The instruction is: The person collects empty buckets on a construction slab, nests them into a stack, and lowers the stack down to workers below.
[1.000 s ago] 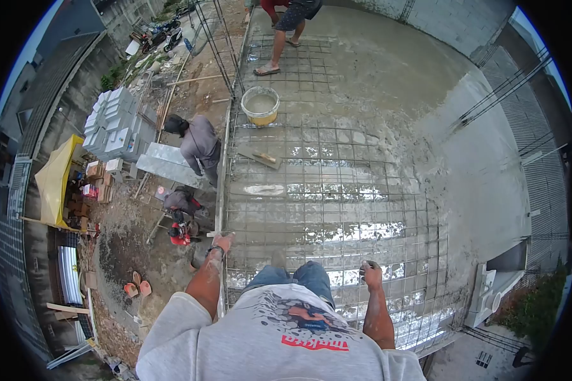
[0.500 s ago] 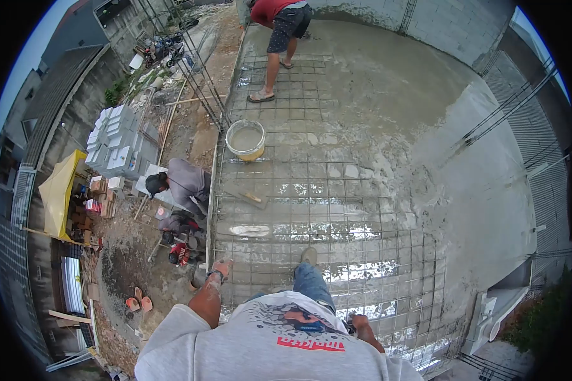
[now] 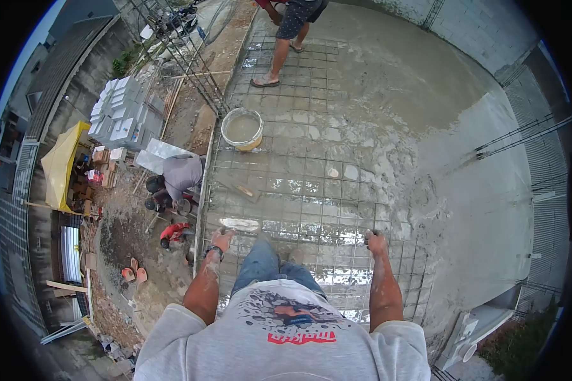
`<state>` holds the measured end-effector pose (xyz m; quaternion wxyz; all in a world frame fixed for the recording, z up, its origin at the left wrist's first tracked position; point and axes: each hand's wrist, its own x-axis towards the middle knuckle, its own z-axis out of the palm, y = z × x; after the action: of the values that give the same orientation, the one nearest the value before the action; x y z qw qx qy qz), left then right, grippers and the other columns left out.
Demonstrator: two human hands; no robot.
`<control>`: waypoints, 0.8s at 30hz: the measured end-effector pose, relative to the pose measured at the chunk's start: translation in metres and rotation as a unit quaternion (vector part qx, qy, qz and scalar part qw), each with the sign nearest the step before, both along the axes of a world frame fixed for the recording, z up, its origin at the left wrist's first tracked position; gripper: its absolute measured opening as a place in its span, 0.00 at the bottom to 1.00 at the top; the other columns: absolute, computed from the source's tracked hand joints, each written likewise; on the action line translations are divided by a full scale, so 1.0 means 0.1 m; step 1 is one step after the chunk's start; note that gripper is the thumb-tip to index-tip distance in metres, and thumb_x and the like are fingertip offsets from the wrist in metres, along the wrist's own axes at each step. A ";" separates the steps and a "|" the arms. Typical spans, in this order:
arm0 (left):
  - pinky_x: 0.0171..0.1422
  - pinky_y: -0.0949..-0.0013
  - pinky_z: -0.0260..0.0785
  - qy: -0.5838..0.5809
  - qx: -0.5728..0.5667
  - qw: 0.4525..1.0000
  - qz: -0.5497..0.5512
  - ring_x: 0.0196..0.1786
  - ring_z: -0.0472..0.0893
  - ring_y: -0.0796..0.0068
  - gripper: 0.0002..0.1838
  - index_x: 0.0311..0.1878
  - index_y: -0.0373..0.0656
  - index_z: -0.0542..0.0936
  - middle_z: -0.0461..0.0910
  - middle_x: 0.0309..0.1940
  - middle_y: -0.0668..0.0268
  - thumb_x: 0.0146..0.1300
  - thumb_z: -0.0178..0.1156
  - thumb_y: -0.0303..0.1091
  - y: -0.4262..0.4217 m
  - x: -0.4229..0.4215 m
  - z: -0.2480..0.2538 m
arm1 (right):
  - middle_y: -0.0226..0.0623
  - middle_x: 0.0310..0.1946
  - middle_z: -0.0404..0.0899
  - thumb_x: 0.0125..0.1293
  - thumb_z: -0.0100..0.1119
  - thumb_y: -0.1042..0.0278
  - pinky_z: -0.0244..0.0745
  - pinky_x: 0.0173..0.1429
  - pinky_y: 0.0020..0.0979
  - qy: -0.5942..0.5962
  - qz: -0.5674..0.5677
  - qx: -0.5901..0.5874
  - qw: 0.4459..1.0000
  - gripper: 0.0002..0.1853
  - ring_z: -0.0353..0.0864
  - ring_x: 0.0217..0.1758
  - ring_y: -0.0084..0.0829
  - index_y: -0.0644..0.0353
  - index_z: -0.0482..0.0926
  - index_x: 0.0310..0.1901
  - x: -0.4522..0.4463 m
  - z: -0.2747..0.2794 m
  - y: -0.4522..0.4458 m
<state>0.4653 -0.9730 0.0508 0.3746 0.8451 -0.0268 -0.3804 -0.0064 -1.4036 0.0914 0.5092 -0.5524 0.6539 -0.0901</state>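
Observation:
My left hand [image 3: 222, 239], with a dark band on the wrist, hangs over the rebar mesh [image 3: 302, 152] near the slab's left edge. Its fingers look loosely apart and nothing shows in them. On the other side, my right hand [image 3: 375, 242] is held out above the mesh with its fingers curled in. I see no object in it. Both hands look smeared with cement. Ahead stands a bucket [image 3: 250, 146] holding grey slurry. Nearer to me, a wooden-handled hand tool [image 3: 245, 190] lies on the mesh; its wet blade is hard to make out.
Wet concrete [image 3: 419, 108] spreads ahead and right. A co-worker in shorts [image 3: 292, 25] stands on the mesh at the top. Below the left edge, a person in grey [image 3: 183, 174] bends beside others. Upright rebar [image 3: 197, 70] rises near the bucket; white blocks [image 3: 124, 117] are stacked below.
My right hand has swung forward and out from beside my body. My left hand has moved slightly forward. My legs have shifted, and the people below have moved closer together.

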 end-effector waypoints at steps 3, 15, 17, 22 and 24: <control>0.66 0.61 0.67 0.069 0.022 0.996 0.058 0.63 0.76 0.52 0.45 0.67 0.29 0.68 0.74 0.62 0.44 0.56 0.67 0.55 -0.03 -0.05 0.05 | 0.34 0.31 0.83 0.69 0.60 0.57 0.73 0.28 0.29 -0.025 0.055 0.032 0.998 0.17 0.79 0.27 0.25 0.62 0.79 0.51 0.46 -0.27 -0.10; 0.66 0.57 0.67 0.100 0.124 0.984 0.074 0.62 0.75 0.46 0.45 0.65 0.32 0.71 0.75 0.60 0.43 0.57 0.61 0.63 -0.40 0.51 -0.19 | 0.36 0.33 0.84 0.68 0.61 0.57 0.74 0.30 0.31 0.107 0.192 0.141 0.965 0.20 0.81 0.28 0.27 0.63 0.77 0.54 1.60 -0.09 -0.51; 0.68 0.59 0.66 0.116 0.107 0.985 0.063 0.65 0.74 0.47 0.45 0.66 0.31 0.70 0.75 0.61 0.43 0.57 0.62 0.62 -0.59 0.71 -0.13 | 0.36 0.34 0.84 0.68 0.61 0.57 0.74 0.30 0.32 0.116 0.202 0.113 0.966 0.19 0.82 0.29 0.27 0.62 0.77 0.53 1.64 -0.24 -0.81; 0.67 0.59 0.66 0.085 0.096 0.989 0.067 0.64 0.75 0.50 0.44 0.66 0.29 0.70 0.75 0.60 0.42 0.57 0.64 0.58 -1.09 1.33 -0.10 | 0.35 0.32 0.83 0.68 0.61 0.57 0.74 0.30 0.31 0.056 0.126 0.099 0.986 0.16 0.82 0.28 0.27 0.61 0.79 0.50 2.40 0.20 -1.23; 0.67 0.60 0.66 0.079 0.073 0.991 0.077 0.64 0.75 0.52 0.43 0.66 0.29 0.69 0.76 0.60 0.43 0.57 0.65 0.56 -1.41 1.60 0.02 | 0.34 0.33 0.84 0.69 0.61 0.55 0.75 0.32 0.32 0.057 0.132 0.117 0.983 0.17 0.83 0.29 0.28 0.57 0.78 0.51 2.77 0.26 -1.37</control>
<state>0.6250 -1.1136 0.0532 0.3406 0.8371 0.0960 -0.4172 0.2703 -1.5406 0.1171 0.5394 -0.5748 0.6091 0.0871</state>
